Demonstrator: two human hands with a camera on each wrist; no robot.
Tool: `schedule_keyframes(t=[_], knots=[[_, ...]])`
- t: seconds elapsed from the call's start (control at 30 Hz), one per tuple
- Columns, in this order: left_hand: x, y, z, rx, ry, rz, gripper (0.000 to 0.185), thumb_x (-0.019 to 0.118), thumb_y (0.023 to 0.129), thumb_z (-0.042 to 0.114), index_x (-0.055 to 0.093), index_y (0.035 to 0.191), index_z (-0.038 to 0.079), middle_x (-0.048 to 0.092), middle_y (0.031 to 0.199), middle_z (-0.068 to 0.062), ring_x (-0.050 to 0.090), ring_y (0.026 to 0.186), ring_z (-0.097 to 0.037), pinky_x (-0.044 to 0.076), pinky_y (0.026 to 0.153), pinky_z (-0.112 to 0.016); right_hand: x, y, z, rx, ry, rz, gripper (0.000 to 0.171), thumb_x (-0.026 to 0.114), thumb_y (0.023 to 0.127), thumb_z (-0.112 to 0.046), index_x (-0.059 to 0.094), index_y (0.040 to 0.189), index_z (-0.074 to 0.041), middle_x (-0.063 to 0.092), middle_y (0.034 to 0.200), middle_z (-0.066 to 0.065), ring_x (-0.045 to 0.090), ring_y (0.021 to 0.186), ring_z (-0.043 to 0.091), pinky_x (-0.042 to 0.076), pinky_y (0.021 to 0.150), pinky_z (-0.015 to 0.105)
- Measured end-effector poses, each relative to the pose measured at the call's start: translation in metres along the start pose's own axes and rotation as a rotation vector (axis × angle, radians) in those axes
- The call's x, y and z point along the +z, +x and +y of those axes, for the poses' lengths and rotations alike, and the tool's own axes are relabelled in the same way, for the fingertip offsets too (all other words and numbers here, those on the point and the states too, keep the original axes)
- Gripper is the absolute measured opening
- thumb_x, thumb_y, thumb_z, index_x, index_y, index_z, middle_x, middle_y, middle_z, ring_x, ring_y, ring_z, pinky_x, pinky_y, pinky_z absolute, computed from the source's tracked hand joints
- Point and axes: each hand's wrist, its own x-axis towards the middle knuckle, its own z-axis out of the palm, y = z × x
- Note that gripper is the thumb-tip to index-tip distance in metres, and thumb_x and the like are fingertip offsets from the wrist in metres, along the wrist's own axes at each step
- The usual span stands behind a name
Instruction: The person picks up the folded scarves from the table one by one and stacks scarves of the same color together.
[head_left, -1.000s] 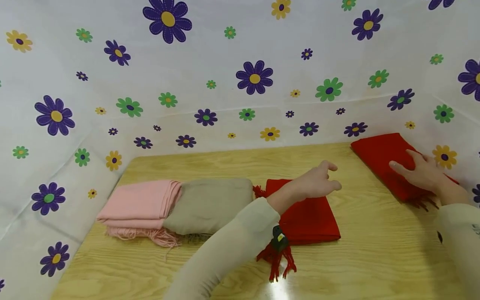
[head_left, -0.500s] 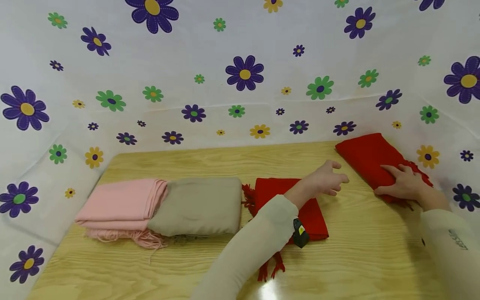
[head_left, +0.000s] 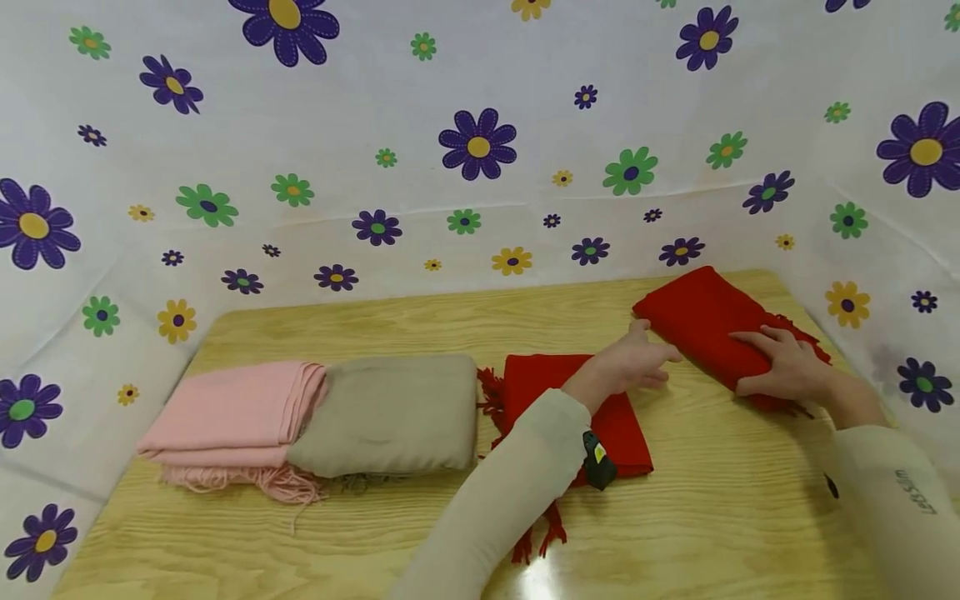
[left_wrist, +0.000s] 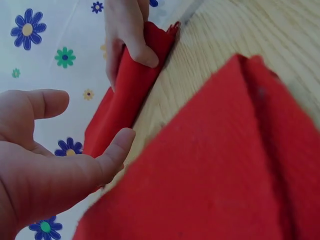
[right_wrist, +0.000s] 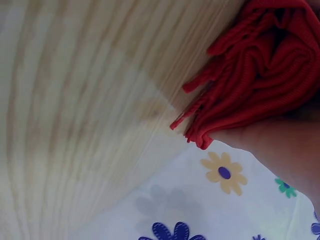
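Observation:
My right hand [head_left: 787, 367] grips the near right side of a folded red scarf [head_left: 693, 321], thumb in front and fingers over the top. In the right wrist view the bunched layers and fringe of this red scarf [right_wrist: 260, 75] show beside the hand. My left hand [head_left: 630, 362], fingers spread and holding nothing, hovers close to that scarf's left side. Beneath the left forearm lies a second folded red scarf [head_left: 540, 375], partly hidden by the sleeve. Its folded corner fills the lower right of the left wrist view.
Left of the second red scarf lies a folded grey-beige scarf [head_left: 397, 412], touching a folded pink scarf [head_left: 225, 408] with fringe toward me. All rest on a wood-grain table [head_left: 300, 550]. Flower-printed white cloth [head_left: 337, 150] rises along its back and both sides.
The right hand has drawn the gripped red scarf leftward, away from the right wall. The left hand has stayed near it with fingers spread. The head view has shifted slightly right.

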Motion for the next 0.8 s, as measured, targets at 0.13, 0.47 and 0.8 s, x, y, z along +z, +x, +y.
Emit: schedule_keyframes(t=[0.13, 0.47, 0.8], knots=[[-0.003, 0.006, -0.004, 0.002, -0.042, 0.025, 0.088, 0.067, 0.094, 0.016, 0.006, 0.158, 0.017, 0.036, 0.148, -0.014, 0.059, 0.104, -0.029, 0.05, 0.097, -0.037, 0.002, 0.001, -0.008, -0.028, 0.022, -0.011, 0.083, 0.075, 0.076, -0.029, 0.038, 0.145, -0.002, 0.014, 0.148, 0.043, 0.018, 0.123, 0.07, 0.024, 0.09, 0.082], [-0.003, 0.019, -0.005, 0.04, 0.078, 0.237, 0.087, 0.067, 0.091, 0.016, 0.009, 0.157, 0.021, 0.034, 0.14, -0.017, 0.051, 0.094, -0.026, 0.049, 0.072, -0.028, 0.007, -0.002, -0.011, -0.092, 0.134, -0.072, 0.081, 0.074, 0.071, -0.014, 0.043, 0.145, -0.004, 0.015, 0.152, 0.036, 0.021, 0.13, 0.06, 0.03, 0.095, 0.076], [-0.016, 0.027, -0.009, 0.121, 0.541, 0.388, 0.063, 0.056, 0.099, 0.02, 0.026, 0.153, 0.012, 0.033, 0.144, -0.018, 0.047, 0.113, -0.03, 0.046, 0.098, -0.039, 0.017, -0.004, -0.022, -0.005, 0.224, 0.019, 0.07, 0.06, 0.097, -0.044, 0.04, 0.147, -0.001, 0.008, 0.155, 0.039, 0.009, 0.138, 0.061, 0.018, 0.101, 0.078]])
